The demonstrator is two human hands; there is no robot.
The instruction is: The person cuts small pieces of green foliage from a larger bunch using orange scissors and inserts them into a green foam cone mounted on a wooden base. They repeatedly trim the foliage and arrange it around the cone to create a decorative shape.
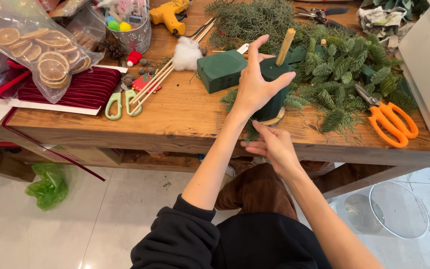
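— Left hand [256,84] grips the dark green foam cone [274,89]; wooden stick [285,46] stands on top. Much greenery in?

— Hardly. Right hand [269,143] pinches one fir sprig [251,132] below the cone's base; loose branches [344,79] lie beside it.

I see my black sweatshirt sleeves pushed up past the elbows, bare forearms at twelve o'clock, and brown trousers over my knees.

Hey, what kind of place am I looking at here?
Probably a home craft table set up for festive floral work: green floral foam blocks, cut evergreen sprigs, a yellow glue gun and a bag of dried orange slices cover the wooden table.
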